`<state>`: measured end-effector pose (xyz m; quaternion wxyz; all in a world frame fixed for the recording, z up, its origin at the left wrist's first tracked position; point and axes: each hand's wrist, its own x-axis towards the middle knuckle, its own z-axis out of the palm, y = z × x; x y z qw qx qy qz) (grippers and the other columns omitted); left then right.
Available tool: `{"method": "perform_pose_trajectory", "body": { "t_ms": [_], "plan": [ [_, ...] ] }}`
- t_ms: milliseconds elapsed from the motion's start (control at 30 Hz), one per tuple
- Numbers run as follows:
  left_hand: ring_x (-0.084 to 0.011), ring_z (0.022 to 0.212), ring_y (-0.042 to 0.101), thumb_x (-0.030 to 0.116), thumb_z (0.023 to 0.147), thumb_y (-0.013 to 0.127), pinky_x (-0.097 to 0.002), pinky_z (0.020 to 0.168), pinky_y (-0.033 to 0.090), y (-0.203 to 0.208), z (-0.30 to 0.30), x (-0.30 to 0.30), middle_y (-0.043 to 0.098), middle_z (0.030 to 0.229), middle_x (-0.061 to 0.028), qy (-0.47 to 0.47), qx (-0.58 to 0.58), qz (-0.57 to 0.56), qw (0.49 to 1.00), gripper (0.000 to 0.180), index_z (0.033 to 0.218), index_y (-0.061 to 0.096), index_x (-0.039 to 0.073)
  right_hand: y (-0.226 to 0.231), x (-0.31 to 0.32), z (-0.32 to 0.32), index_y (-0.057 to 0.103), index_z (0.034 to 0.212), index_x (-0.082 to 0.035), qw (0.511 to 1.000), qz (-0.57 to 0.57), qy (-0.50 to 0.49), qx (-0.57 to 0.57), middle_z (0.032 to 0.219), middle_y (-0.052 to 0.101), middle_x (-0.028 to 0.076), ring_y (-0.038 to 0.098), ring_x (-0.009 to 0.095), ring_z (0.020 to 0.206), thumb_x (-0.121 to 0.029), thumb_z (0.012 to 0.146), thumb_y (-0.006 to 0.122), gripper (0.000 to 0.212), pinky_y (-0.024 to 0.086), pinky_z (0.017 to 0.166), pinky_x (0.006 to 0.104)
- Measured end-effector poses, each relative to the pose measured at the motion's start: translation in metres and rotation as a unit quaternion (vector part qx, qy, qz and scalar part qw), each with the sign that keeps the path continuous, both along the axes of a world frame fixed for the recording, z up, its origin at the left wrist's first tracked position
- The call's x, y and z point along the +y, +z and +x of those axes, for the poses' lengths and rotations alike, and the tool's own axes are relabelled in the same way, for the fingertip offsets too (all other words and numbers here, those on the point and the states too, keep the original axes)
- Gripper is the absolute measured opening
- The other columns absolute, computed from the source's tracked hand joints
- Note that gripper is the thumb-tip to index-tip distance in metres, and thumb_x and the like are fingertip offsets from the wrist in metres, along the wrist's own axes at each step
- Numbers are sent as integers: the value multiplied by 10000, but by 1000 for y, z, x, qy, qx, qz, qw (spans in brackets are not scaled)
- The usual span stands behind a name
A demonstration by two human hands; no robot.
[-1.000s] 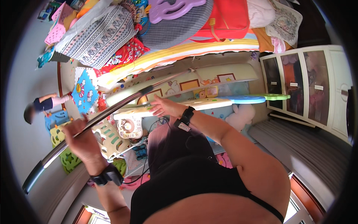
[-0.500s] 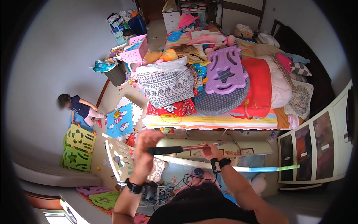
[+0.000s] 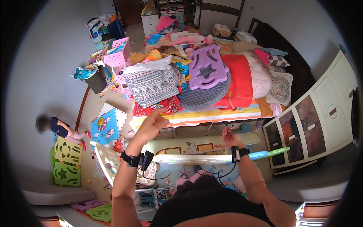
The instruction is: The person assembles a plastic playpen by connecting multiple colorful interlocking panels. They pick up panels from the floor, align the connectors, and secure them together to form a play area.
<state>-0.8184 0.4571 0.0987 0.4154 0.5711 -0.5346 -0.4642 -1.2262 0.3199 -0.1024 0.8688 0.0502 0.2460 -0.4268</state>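
Note:
My right hand (image 3: 231, 138) is closed on a dark-handled rod (image 3: 244, 128), which is smeared by motion and points away from me. My left hand (image 3: 153, 126) is raised in front of the bed, its fingers loosely bent and apart, with nothing visible in them. Below both hands, a long white bar (image 3: 196, 159) runs left to right, ending in blue and green pieces (image 3: 278, 152). Just beyond it lies a long cream panel (image 3: 172, 145) with cartoon pictures. A cream fence panel (image 3: 103, 159) leans left of my left forearm.
Ahead stands a bed with a striped sheet (image 3: 196, 116), piled with a patterned bag (image 3: 152, 85), a purple panel (image 3: 208, 68) and a red bag (image 3: 237, 81). At left a child (image 3: 60, 128) is beside green and yellow panels (image 3: 68, 160). A white cabinet (image 3: 321, 109) stands right.
The rod has swung from lying across both hands to pointing away at my right hand. My left hand has moved up, apart from its handle. The view has shifted, and the child has moved left.

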Motion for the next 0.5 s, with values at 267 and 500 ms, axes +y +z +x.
{"method": "perform_pose_trajectory", "body": {
  "t_ms": [267,500],
  "plan": [
    [-171,1002,658,112,989,593,-309,904,520,-64,42,92,696,1045,-102,42,66,89,993,381,1360,528,53,18,1,-30,638,941,-61,990,39,2,-138,957,662,41,660,175,880,-149,950,597,97,560,716,305],
    [-196,973,673,168,984,593,-317,886,528,-81,49,148,698,1062,-128,156,60,160,973,369,1311,538,4,-4,4,-22,629,1036,-47,980,49,68,-181,1014,681,45,669,184,934,-234,982,634,195,567,782,318]
  ]
}}
